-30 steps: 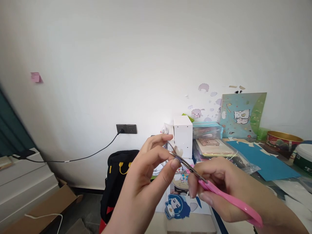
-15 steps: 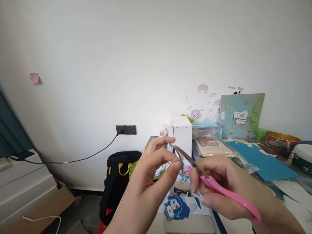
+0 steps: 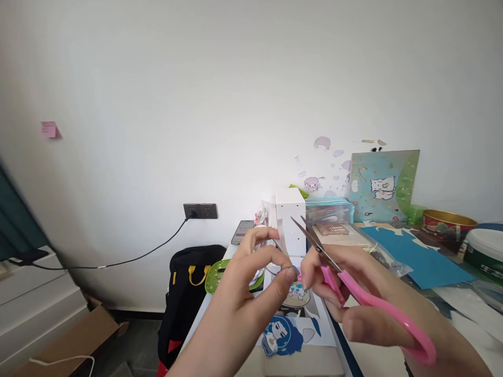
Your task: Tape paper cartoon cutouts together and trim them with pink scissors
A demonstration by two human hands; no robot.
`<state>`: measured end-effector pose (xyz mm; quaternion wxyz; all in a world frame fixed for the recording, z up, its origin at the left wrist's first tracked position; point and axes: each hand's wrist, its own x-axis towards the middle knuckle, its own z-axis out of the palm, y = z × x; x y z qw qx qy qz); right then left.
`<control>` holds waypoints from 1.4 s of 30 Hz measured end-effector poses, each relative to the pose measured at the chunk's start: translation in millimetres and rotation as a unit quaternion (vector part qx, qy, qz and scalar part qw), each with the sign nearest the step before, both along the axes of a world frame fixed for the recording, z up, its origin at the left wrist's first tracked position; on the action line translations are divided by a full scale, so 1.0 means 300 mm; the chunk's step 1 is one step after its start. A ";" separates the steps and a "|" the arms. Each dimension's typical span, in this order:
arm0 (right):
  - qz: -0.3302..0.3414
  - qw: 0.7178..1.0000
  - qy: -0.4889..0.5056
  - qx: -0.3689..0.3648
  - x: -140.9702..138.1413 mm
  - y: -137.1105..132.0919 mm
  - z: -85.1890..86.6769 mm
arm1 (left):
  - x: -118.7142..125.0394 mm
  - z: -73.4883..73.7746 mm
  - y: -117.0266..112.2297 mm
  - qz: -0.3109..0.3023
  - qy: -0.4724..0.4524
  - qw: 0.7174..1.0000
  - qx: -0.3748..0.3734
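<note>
Head: hands (image 3: 245,293) hold scissors (image 3: 356,289) right, small piece (image 3: 294,270) left

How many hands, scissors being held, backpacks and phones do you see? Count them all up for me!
Hands: 2, the left hand and the right hand
Held scissors: 1
Backpack: 1
Phone: 1
Total: 5

Pink-handled grey-bladed scissors (image 3: 356,288), small dark-blue piece (image 3: 294,270), blue-and-white cartoon cutout (image 3: 281,336), blue paper sheet (image 3: 420,262), yellow-trimmed black backpack (image 3: 183,298), gold-rimmed red tin (image 3: 438,226), pale purple wall stickers (image 3: 323,142), turquoise-and-green panel (image 3: 363,196) patterned with white cartoon figures
</note>
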<state>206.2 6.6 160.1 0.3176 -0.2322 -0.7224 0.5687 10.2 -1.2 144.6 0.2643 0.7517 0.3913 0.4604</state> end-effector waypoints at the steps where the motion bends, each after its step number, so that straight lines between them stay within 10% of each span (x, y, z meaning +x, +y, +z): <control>1: -0.009 1.000 0.005 0.006 -0.002 -0.001 0.000 | -0.002 -0.002 0.001 -0.004 -0.004 1.000 -0.007; 8: -0.212 0.973 -0.051 0.068 -0.038 0.049 -0.041 | -0.005 0.017 -0.003 -0.029 -0.045 0.998 -0.039; 21: -0.157 0.986 0.002 0.047 -0.088 0.106 -0.093 | -0.005 0.021 0.022 -0.022 -0.108 0.994 -0.023; 27: -0.272 0.956 0.044 0.098 -0.003 0.126 -0.059 | -0.003 -0.029 0.092 0.053 0.000 0.980 0.194; 32: -0.363 0.919 0.056 0.142 0.066 0.123 -0.044 | 0.026 -0.067 0.127 0.102 0.130 0.873 0.459; 42: -0.359 0.913 0.090 0.173 0.090 0.099 -0.027 | 0.048 -0.095 0.117 0.078 0.174 0.827 0.528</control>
